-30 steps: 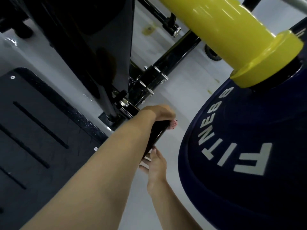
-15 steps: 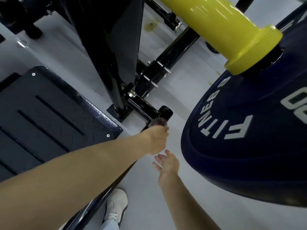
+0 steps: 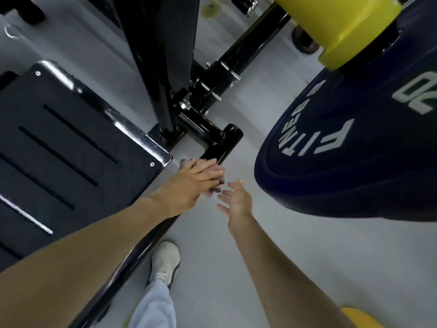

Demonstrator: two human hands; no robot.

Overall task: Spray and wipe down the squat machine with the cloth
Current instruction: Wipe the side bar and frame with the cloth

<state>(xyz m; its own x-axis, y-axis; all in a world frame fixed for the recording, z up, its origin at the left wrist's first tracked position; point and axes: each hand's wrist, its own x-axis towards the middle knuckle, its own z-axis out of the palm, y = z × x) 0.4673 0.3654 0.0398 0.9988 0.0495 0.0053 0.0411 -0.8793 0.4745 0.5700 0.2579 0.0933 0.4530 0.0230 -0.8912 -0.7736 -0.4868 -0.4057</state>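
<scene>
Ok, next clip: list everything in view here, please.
weight plate: one, navy with white lettering, right
bar sleeve: one, yellow, top right, above the plate
frame tube: one, black, centre, running down-left
foot platform: one, dark with a chrome edge, left
cloth: one, pinkish-grey, mostly hidden under the left hand
yellow object: one, bottom right corner, cut off
floor: grey
shoe: one, white, bottom centre
left hand: presses the cloth on the tube
right hand: fingers spread, holding nothing

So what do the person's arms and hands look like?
The left arm and right arm are bare as far as the picture shows, no sleeves. The left hand and the right hand have no gloves, and I see no watch, bracelet or ring. The left fingers are blurry, so something tiny could be missed.
</scene>
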